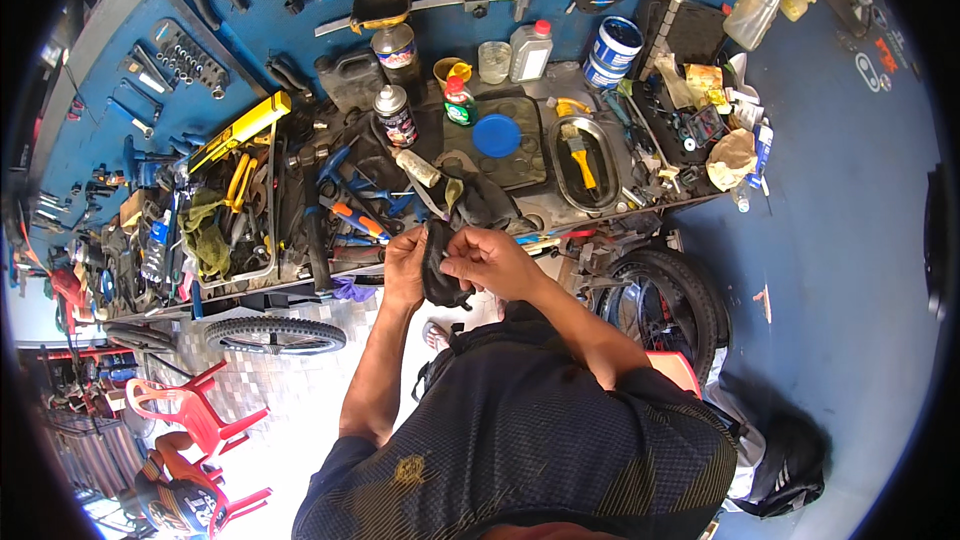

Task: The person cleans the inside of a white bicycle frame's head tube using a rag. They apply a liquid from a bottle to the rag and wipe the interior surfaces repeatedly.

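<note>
In front of my chest, at the bench's front edge, I hold a black curved item (pixel 440 265); its exact kind I cannot make out. My left hand (pixel 405 265) grips its left side, fingers closed along the edge. From the other side my right hand (pixel 490 262) has thumb and fingers pinched together against it, and the fingertips are partly hidden. Just beyond my hands, on the bench, lie a dark crumpled cloth (pixel 485 202) and a worn light-coloured roll (pixel 416 168). An orange-and-blue tool handle (pixel 360 221) lies to the left of my left hand.
A metal tray with a yellow brush (pixel 580 165), a blue round lid (pixel 497 136), a spray can (pixel 394 115) and several bottles stand on the cluttered workbench. Tools hang behind. Bicycle wheels (pixel 275 335) are below. At lower left, a person (pixel 180 490) is near red chairs (pixel 190 410).
</note>
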The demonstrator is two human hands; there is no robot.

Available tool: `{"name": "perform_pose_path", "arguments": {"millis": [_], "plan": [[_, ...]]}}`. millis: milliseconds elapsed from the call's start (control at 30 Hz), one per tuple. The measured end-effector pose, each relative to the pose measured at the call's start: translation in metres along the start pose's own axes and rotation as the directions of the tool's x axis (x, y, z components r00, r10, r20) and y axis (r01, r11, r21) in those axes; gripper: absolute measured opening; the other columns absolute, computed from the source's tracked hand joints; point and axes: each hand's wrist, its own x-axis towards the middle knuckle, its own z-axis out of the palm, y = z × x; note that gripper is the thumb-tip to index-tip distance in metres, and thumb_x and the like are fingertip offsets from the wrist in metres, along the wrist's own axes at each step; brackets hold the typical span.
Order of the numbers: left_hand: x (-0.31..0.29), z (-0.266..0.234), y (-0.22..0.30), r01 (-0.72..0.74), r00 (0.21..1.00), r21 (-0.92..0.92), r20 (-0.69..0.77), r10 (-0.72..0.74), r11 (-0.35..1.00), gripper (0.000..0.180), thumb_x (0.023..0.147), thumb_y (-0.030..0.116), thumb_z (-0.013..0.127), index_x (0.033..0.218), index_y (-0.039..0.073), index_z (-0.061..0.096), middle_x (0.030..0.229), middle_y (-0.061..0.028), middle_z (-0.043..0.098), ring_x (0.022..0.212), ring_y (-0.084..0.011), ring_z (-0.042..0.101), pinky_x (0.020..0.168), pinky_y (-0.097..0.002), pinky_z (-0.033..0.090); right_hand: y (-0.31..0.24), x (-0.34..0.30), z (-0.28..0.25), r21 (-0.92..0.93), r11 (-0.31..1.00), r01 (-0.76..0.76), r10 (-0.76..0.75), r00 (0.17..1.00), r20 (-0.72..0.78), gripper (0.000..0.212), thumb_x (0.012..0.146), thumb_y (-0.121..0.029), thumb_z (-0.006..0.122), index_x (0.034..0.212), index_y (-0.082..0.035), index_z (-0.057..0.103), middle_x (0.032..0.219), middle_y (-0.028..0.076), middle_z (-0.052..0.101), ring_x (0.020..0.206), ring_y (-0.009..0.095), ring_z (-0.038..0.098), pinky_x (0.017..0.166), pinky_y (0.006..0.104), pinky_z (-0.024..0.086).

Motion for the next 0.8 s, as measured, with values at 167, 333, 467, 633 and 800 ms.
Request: {"name": "perform_pose_path", "arguments": {"millis": [167,333,467,633,800], "plan": [[-0.002,0.006,-0.008,-0.005,0.957,-0.255,-0.28,-0.069,0.967,0.025,0.108,0.023,0.054,0.102,0.003,0.069,0.087,-0.0035,0.071,0.07,-0.0104,0.064,0.066,-0.0258,0.054,0.01,-0.002,-0.002,0.158,0.985,0.066,-0.072,0.997,0.032,0.014,0.097,-0.008,0.072,0.1,-0.003,0.059,0.081,0.005,0.068,0.07,0.012,0.069,0.052,0.0238,0.049],[-0.01,0.009,-0.017,-0.025,0.994,-0.147,-0.108,0.009,0.989,0.024,0.097,0.01,0.071,0.119,0.007,0.061,0.109,-0.0055,0.069,0.085,-0.0151,0.067,0.077,-0.0301,0.059,0.025,0.008,0.007,0.54,0.841,0.043,0.015,0.995,-0.102,0.013,0.101,-0.015,0.067,0.097,-0.007,0.058,0.08,0.004,0.066,0.064,0.012,0.066,0.052,0.0258,0.05],[-0.009,-0.008,-0.019,-0.195,0.979,-0.102,0.034,0.199,0.976,0.04,0.088,0.008,0.081,0.12,0.009,0.057,0.113,-0.0039,0.067,0.095,-0.0143,0.066,0.085,-0.0288,0.056,0.032,0.009,0.005,0.61,0.787,-0.09,0.082,0.996,0.041,0.015,0.103,-0.02,0.066,0.098,-0.007,0.059,0.078,0.001,0.063,0.066,0.01,0.06,0.054,0.0244,0.046],[-0.005,-0.007,0.002,-0.233,0.961,-0.041,0.145,0.236,0.972,0.021,0.095,0.003,0.074,0.112,0.004,0.062,0.107,-0.0043,0.071,0.094,-0.0119,0.065,0.084,-0.0277,0.054,0.02,0.011,-0.018,0.375,0.921,-0.105,0.058,0.989,0.133,0.019,0.1,-0.019,0.07,0.106,-0.002,0.067,0.081,0.003,0.065,0.069,0.009,0.061,0.058,0.025,0.05],[0.002,-0.016,-0.004,-0.21,0.964,0.125,-0.141,0.227,0.97,0.032,0.105,0.033,0.062,0.099,0.002,0.067,0.091,-0.0031,0.067,0.082,-0.0104,0.057,0.08,-0.0274,0.046,0.003,0.017,-0.06,-0.079,0.988,-0.135,0.143,0.985,0.101,0.022,0.092,-0.02,0.079,0.102,-0.002,0.069,0.089,0.005,0.07,0.076,0.014,0.068,0.064,0.0299,0.053]]}}
